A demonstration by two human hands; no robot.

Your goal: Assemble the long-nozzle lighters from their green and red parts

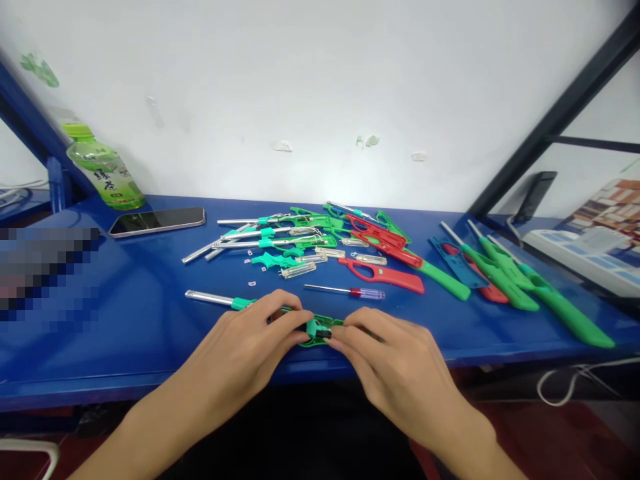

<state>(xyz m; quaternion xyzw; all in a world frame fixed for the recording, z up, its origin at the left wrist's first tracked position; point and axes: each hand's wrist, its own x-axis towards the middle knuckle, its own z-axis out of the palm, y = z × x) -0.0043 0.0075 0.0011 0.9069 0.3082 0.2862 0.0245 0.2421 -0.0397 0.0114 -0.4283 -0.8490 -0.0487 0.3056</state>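
Observation:
At the table's front edge lies an opened green stick lighter, its metal tube (210,297) pointing left and its green shell half (327,323) under my fingers. My left hand (265,333) is closed, thumb and fingertips pinching a teal trigger piece (313,329) over the shell. From the right, my right hand (387,343) pinches a small black part (325,333) that meets the teal piece. The fingers hide much of the lighter's middle. Just beyond the hands rests a screwdriver (367,293) with a purple and red handle.
Behind are several opened lighters with metal tubes (245,233), clear fuel tanks (299,269) and red shell halves (395,278). Closed green lighters (505,280) lie at right. A phone (157,221) and a green tea bottle (105,170) are at the left, before the wall.

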